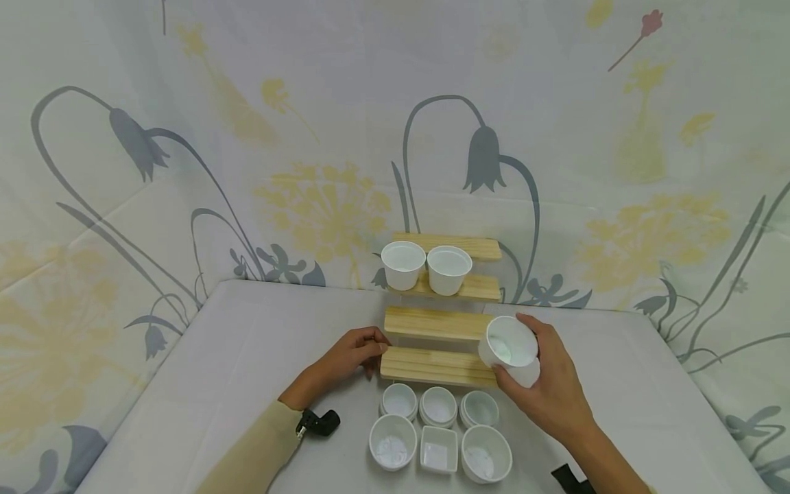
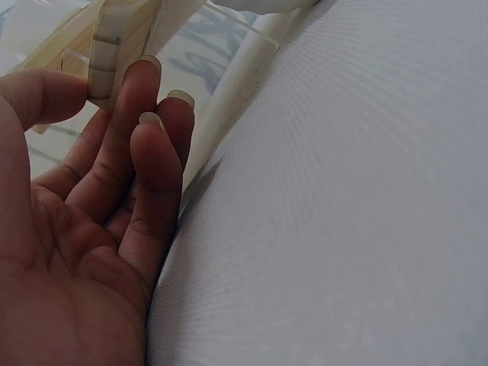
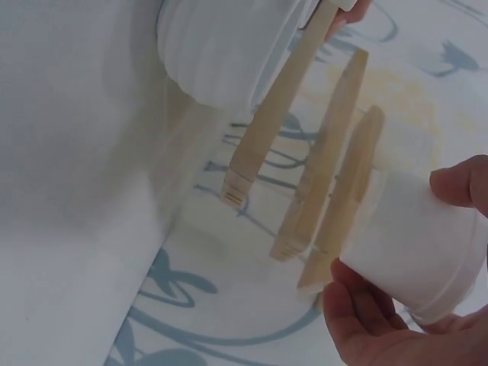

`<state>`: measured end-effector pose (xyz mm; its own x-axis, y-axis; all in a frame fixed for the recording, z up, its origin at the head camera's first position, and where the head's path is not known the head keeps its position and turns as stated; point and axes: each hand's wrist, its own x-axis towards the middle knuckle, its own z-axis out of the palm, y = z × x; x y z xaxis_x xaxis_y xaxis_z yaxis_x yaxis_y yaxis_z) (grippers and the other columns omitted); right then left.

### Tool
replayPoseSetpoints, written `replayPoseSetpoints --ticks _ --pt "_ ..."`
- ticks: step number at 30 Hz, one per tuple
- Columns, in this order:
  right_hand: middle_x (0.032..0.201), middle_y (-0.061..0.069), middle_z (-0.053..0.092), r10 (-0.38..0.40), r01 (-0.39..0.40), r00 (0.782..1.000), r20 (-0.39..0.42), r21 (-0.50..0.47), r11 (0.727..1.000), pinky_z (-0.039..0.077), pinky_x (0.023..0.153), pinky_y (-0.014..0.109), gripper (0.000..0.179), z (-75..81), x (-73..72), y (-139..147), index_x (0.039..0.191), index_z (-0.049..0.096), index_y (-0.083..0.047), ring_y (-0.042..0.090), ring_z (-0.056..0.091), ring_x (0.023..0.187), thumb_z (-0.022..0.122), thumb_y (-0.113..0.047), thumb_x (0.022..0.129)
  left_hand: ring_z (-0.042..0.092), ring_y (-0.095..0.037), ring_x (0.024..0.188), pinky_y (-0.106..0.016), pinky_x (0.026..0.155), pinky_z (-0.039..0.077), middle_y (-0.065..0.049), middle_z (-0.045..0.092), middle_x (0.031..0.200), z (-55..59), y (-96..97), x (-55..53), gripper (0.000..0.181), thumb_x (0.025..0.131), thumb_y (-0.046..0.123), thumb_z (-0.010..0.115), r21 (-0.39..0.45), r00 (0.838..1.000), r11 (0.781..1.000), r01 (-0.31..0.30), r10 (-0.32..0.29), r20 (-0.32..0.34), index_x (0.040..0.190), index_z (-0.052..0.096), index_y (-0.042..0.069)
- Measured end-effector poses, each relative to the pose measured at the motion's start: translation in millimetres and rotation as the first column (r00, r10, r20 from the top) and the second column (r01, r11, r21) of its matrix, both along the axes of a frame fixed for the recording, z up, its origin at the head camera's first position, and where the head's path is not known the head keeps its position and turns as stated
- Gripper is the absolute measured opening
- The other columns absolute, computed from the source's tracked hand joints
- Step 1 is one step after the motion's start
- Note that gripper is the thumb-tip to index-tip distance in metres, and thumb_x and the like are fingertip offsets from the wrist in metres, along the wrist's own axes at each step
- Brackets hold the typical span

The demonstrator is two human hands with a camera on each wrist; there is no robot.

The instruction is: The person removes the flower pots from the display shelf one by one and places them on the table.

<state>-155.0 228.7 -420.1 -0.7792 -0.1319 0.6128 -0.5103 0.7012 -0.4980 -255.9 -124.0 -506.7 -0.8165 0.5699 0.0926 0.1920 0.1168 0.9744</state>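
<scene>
A wooden stepped rack has several pale planks, one above another. In the left wrist view my left hand [image 2: 99, 191] pinches the left end of its lowest plank [image 2: 107, 46], thumb on one side and fingers on the other. My right hand [image 1: 552, 377] grips a white cup [image 1: 511, 343] by its sides, mouth up. That cup overlaps the right ends of the two lower planks [image 1: 438, 366] in the head view. Two similar white cups [image 1: 403, 266] stand side by side on an upper plank [image 1: 484, 287]. The right wrist view shows the held cup [image 3: 419, 244] beside the plank ends.
In front of the rack, small white bowls [image 1: 439, 406] stand in a row. Nearer are two larger round bowls [image 1: 393, 442] with a square dish [image 1: 439, 449] between them. A white cloth covers the table [image 1: 259, 343]; a flower-patterned curtain [image 1: 345, 103] hangs behind.
</scene>
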Motion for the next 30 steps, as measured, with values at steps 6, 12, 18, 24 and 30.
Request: replayPoseSetpoints --ticks 6,12,18,24,30 --pt "0.127 0.013 0.061 -0.015 0.014 1.0 0.018 0.018 1.0 0.041 0.091 0.015 0.087 -4.1 7.2 3.3 0.147 0.048 0.003 0.019 0.058 0.108 0.092 -0.004 0.072 0.06 -0.016 0.068 -0.029 0.062 0.055 -0.005 0.067 0.08 0.2 -0.4 0.4 0.023 0.108 0.013 0.055 -0.001 1.0 1.0 0.002 -0.002 0.002 0.112 0.066 -0.006" --pt "0.126 0.012 0.062 -0.03 0.029 0.999 0.023 0.031 0.999 0.041 0.09 0.013 0.087 -8.0 13.2 7.9 0.145 0.048 0.004 0.017 0.058 0.107 0.093 -0.004 0.07 0.06 -0.016 0.067 -0.028 0.061 0.055 -0.005 0.067 0.08 1.6 -0.2 0.9 0.022 0.107 0.013 0.055 0.007 1.0 1.0 0.003 -0.003 -0.001 0.112 0.066 -0.006" --pt "0.124 0.01 0.062 -0.042 0.039 0.997 0.058 0.051 0.998 0.04 0.089 0.014 0.087 -11.3 19.9 12.0 0.144 0.047 0.004 0.015 0.057 0.105 0.093 -0.005 0.071 0.06 -0.016 0.066 -0.028 0.061 0.055 -0.005 0.066 0.079 0.8 -0.6 0.8 0.022 0.107 0.012 0.055 0.003 1.0 1.0 -0.002 0.002 -0.002 0.111 0.066 -0.006" --pt "0.128 0.01 0.06 -0.019 0.016 0.999 0.049 0.067 0.998 0.037 0.093 0.009 0.092 -12.5 24.8 14.9 0.15 0.044 0.002 0.015 0.056 0.108 0.093 -0.005 0.072 0.06 -0.016 0.066 -0.028 0.06 0.055 -0.004 0.066 0.079 0.2 -0.5 0.4 0.022 0.107 0.012 0.055 0.008 1.0 1.0 -0.001 0.001 -0.002 0.111 0.066 -0.006" --pt "0.126 0.004 0.059 0.013 -0.014 1.0 0.014 0.093 0.996 0.038 0.092 0.011 0.098 -13.9 27.0 18.0 0.157 0.045 -0.007 0.013 0.054 0.105 0.091 -0.003 0.07 0.06 -0.016 0.066 -0.028 0.06 0.055 -0.004 0.067 0.08 -0.2 -0.5 -0.4 0.022 0.107 0.012 0.055 0.012 1.0 1.0 0.002 -0.002 -0.002 0.112 0.067 -0.007"
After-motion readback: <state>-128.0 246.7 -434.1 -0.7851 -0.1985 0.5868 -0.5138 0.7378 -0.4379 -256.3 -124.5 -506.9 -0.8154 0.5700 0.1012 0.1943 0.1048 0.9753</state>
